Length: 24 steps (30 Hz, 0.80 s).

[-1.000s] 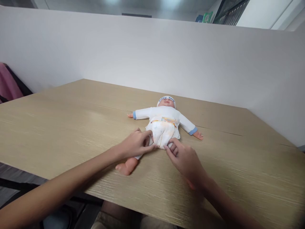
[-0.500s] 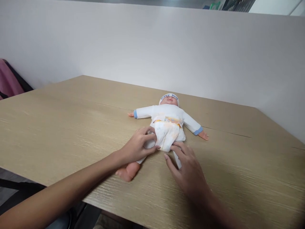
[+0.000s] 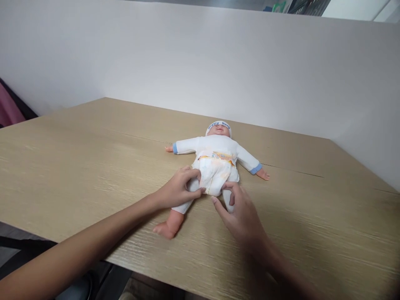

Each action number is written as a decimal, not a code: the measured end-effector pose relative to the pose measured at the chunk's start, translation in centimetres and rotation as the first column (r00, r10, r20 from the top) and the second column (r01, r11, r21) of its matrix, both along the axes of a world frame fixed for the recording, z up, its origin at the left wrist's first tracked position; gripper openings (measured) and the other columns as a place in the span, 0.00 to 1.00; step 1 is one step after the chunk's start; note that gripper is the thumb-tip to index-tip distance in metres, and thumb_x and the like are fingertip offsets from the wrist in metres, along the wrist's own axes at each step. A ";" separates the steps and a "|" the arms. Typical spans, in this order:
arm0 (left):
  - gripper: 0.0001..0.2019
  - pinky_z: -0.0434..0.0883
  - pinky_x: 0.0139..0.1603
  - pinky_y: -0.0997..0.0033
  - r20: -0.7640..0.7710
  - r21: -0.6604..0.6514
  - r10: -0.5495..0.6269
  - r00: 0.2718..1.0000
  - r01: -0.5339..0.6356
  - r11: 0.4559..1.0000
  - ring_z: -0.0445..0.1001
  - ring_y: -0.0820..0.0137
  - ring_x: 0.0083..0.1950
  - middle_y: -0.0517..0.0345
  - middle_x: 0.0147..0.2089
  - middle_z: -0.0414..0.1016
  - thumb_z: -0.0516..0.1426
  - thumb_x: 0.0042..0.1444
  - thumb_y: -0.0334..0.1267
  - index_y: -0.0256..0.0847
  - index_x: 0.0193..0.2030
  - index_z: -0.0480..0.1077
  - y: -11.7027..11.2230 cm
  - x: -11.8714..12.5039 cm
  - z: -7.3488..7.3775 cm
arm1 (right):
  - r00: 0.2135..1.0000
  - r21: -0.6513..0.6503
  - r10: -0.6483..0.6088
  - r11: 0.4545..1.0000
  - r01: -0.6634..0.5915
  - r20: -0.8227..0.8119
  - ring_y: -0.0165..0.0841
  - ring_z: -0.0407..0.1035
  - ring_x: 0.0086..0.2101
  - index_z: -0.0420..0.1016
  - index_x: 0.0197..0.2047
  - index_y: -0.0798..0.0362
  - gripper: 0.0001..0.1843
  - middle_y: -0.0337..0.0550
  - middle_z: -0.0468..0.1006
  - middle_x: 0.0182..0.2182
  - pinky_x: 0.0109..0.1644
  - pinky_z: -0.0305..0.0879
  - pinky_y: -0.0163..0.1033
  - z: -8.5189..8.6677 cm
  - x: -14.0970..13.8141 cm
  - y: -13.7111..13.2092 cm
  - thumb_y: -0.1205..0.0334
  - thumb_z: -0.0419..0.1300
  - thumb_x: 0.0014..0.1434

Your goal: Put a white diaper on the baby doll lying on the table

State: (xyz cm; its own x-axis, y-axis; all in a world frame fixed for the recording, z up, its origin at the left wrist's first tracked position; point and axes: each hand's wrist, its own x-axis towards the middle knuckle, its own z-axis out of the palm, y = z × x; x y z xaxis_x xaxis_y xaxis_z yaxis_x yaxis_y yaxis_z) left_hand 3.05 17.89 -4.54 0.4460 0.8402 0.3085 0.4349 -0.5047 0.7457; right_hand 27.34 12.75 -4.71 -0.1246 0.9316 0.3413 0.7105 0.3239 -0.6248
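A baby doll (image 3: 218,143) in white clothes with blue cuffs lies on its back, its head away from me. Around its hips is a white diaper (image 3: 214,175) with an orange patterned waistband. My left hand (image 3: 179,188) touches the diaper's left edge by the leg opening, thumb and forefinger apart. At the opposite leg opening, my right hand (image 3: 242,212) has curled fingertips against the edge, its thumb apart below. The doll's left-side leg (image 3: 172,223) sticks out under my left wrist. My right hand covers most of the other leg.
The doll lies on a wood-grain table (image 3: 93,146) with thin seams in its top. A plain pale wall (image 3: 200,66) rises behind the table. Pink and black fabric (image 3: 11,106) shows at the far left. A dark chair part (image 3: 28,250) stands below the near edge.
Both hands stay at the diaper's leg edges with small finger shifts. The diaper's lower front looks slightly wider and flatter. The whole view has shifted a little.
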 end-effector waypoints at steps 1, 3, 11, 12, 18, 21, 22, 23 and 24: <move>0.10 0.64 0.46 0.63 0.045 -0.042 0.008 0.999 -0.006 0.999 0.67 0.63 0.44 0.60 0.40 0.70 0.66 0.63 0.42 0.44 0.42 0.70 0.1 0.0 -0.2 | 0.999 -0.024 -0.017 1.000 0.016 -0.045 0.41 0.73 0.35 0.73 0.52 0.48 0.16 0.47 0.83 0.43 0.41 0.68 0.45 0.0 0.0 0.1 0.51 0.66 0.66; 0.13 0.64 0.44 0.65 0.156 -0.130 0.019 0.988 0.002 0.991 0.65 0.66 0.41 0.62 0.40 0.68 0.68 0.63 0.43 0.44 0.45 0.68 0.2 -0.1 -0.6 | 0.992 -0.046 -0.047 0.998 0.042 -0.113 0.38 0.71 0.32 0.71 0.53 0.47 0.18 0.44 0.84 0.42 0.41 0.67 0.45 0.1 0.1 0.2 0.50 0.66 0.64; 0.28 0.63 0.38 0.70 0.473 -0.396 0.178 0.863 0.028 0.918 0.65 0.72 0.38 0.66 0.40 0.67 0.76 0.54 0.43 0.47 0.45 0.60 0.3 0.2 -1.6 | 0.985 -0.128 -0.101 0.988 0.083 -0.138 0.47 0.80 0.44 0.80 0.39 0.45 0.15 0.45 0.89 0.47 0.49 0.68 0.50 1.2 1.6 1.0 0.42 0.68 0.62; 0.29 0.65 0.39 0.69 0.484 -0.436 0.218 0.847 0.017 0.900 0.68 0.71 0.38 0.65 0.41 0.70 0.77 0.53 0.43 0.47 0.47 0.61 0.1 0.2 -1.6 | 0.987 -0.128 -0.094 0.989 0.078 -0.127 0.47 0.80 0.44 0.81 0.39 0.44 0.15 0.45 0.89 0.46 0.49 0.68 0.50 1.3 1.8 0.9 0.42 0.67 0.63; 0.25 0.71 0.45 0.64 0.380 -0.440 0.255 0.889 -0.068 0.895 0.78 0.65 0.43 0.55 0.44 0.82 0.75 0.56 0.48 0.43 0.53 0.72 -0.6 0.0 -0.9 | 0.998 -0.095 -0.059 0.994 0.059 0.001 0.44 0.76 0.35 0.87 0.44 0.42 0.16 0.42 0.91 0.42 0.49 0.67 0.52 2.1 2.0 0.6 0.41 0.65 0.67; 0.20 0.70 0.43 0.65 0.264 -0.379 0.186 0.947 -0.076 0.922 0.78 0.65 0.42 0.55 0.43 0.82 0.72 0.60 0.53 0.41 0.49 0.78 -0.6 -0.2 -0.4 | 0.999 -0.105 -0.039 0.994 0.040 0.019 0.45 0.76 0.37 0.88 0.45 0.42 0.15 0.43 0.90 0.42 0.50 0.67 0.52 2.1 1.9 0.6 0.43 0.66 0.67; 0.20 0.70 0.41 0.65 0.227 -0.373 0.169 0.959 -0.074 0.925 0.77 0.65 0.41 0.55 0.42 0.82 0.71 0.61 0.55 0.41 0.47 0.79 -0.5 -0.3 -0.2 | 1.000 -0.107 -0.021 0.994 0.023 0.020 0.46 0.76 0.39 0.88 0.45 0.43 0.15 0.43 0.90 0.42 0.50 0.67 0.52 2.0 1.8 0.6 0.44 0.66 0.68; 0.19 0.69 0.40 0.64 0.202 -0.376 0.156 0.967 -0.070 0.924 0.77 0.64 0.40 0.55 0.41 0.82 0.71 0.61 0.56 0.41 0.46 0.80 -0.5 -0.3 -0.1 | 1.000 -0.106 0.002 0.994 0.000 0.022 0.47 0.76 0.42 0.87 0.44 0.43 0.14 0.43 0.89 0.42 0.51 0.67 0.52 2.0 1.7 0.6 0.45 0.65 0.68; 0.19 0.70 0.40 0.64 0.196 -0.388 0.147 0.970 -0.061 0.919 0.77 0.63 0.39 0.55 0.41 0.82 0.71 0.61 0.56 0.41 0.45 0.81 -0.5 -0.2 0.1 | 0.999 -0.103 0.025 0.994 -0.023 0.021 0.47 0.76 0.43 0.86 0.43 0.44 0.14 0.44 0.89 0.42 0.51 0.67 0.52 1.9 1.6 0.7 0.45 0.65 0.69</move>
State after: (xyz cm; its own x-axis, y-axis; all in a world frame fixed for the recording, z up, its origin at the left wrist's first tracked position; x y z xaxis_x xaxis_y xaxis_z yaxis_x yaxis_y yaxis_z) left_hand 2.82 17.41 -4.46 0.3077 0.9507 0.0389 0.2757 -0.1282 0.9527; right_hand 28.93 13.41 -2.86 -0.1539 0.9582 0.2412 0.7170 0.2763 -0.6400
